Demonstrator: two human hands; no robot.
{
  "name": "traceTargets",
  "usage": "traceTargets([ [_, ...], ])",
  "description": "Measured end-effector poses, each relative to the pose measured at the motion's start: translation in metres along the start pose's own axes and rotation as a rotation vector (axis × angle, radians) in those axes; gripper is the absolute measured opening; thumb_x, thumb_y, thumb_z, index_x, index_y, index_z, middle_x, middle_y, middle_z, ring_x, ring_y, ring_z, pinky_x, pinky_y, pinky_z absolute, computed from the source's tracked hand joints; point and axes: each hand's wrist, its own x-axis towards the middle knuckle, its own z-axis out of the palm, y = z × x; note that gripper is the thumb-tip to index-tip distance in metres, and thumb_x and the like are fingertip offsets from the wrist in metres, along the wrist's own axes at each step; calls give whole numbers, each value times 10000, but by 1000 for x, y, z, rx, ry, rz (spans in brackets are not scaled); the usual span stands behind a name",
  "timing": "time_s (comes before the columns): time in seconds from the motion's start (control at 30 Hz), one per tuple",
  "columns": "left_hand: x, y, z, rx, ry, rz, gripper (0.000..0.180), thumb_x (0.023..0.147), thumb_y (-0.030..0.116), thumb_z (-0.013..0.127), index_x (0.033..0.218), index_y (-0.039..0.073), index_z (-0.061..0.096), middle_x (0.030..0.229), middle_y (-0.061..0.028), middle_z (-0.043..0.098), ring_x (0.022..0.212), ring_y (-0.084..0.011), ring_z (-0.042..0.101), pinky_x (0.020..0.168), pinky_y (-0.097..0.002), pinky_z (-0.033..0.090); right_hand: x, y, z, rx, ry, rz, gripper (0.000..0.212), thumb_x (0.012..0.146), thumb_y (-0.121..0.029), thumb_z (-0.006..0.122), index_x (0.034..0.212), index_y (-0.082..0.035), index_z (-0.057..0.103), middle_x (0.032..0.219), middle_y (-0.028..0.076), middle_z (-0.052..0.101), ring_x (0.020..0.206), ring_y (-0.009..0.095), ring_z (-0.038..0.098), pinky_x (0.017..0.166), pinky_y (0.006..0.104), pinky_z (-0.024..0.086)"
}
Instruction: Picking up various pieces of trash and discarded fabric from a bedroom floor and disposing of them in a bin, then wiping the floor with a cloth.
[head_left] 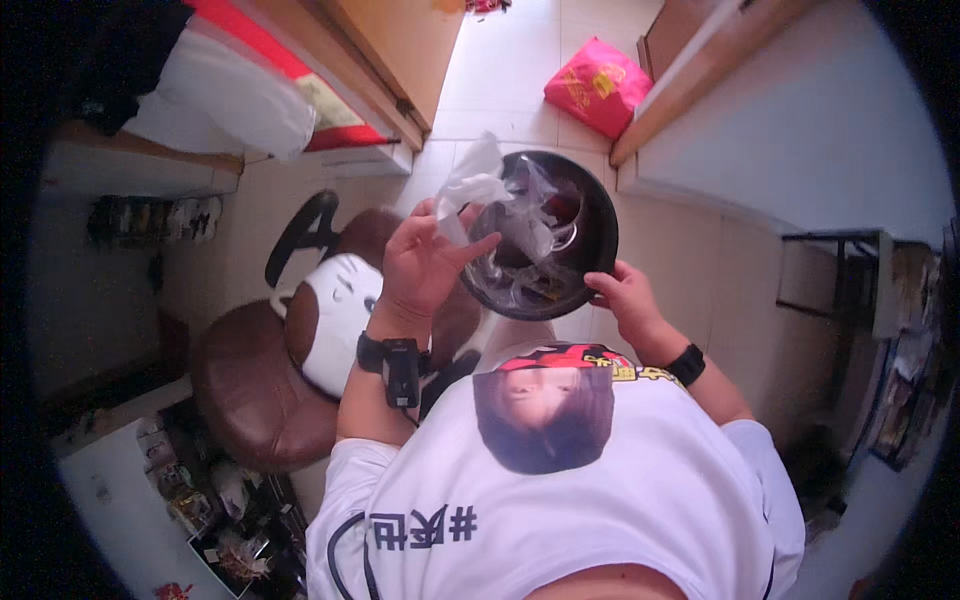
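A round black bin [602, 222] is held up in front of me, with its opening toward me. My right hand [625, 300] grips its right rim, thumb over the edge. At the left rim, my left hand [428, 255] has its fingers closed on a crumpled clear plastic bag [472, 190], its thumb stretched over the opening. More crinkled clear plastic [530, 225] lies in the bin, along with a dark reddish thing that I cannot make out. A black strap with a small device [402, 372] is on my left wrist.
A brown leather swivel chair [240, 385] with a white cartoon-face cushion [345, 325] stands at the left. Ahead, a pink bag [600, 88] leans by the doorway. A cluttered shelf [225, 510] is at the lower left, and a dark metal frame [825, 240] at the right.
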Motion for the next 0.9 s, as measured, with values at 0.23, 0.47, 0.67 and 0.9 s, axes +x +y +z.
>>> traceTargets([
  [0.23, 129, 110, -18, -31, -81, 221, 206, 783, 103, 448, 948, 58, 563, 1027, -110, 587, 994, -253, 554, 919, -513, 409, 84, -133, 37, 22, -7, 11, 161, 786, -146, 638, 929, -82, 602, 849, 18, 621, 761, 121, 573, 679, 285, 464],
  [0.47, 248, 198, 10, 348, 119, 267, 132, 878, 208, 464, 898, 87, 515, 749, -37, 500, 613, -101, 476, 458, -202, 413, 203, -229, 41, 101, 47, 14, 171, 787, -136, 629, 947, -86, 597, 880, 18, 623, 776, 120, 570, 697, 283, 454],
  [0.67, 358, 189, -11, 749, 538, 0, 149, 831, 221, 604, 777, 94, 549, 640, 39, 468, 616, -59, 459, 525, -216, 390, 351, -325, 42, 53, 79, 90, 162, 780, -117, 625, 932, -72, 596, 877, 21, 622, 787, 122, 575, 668, 274, 462],
  [0.9, 478, 157, -13, 1289, 803, 60, 33, 818, 82, 594, 826, 61, 570, 794, 6, 551, 684, -67, 500, 654, -208, 415, 527, -392, -46, 278, 166, 19, 175, 757, -64, 595, 928, -22, 596, 845, 34, 620, 717, 120, 577, 593, 248, 464],
])
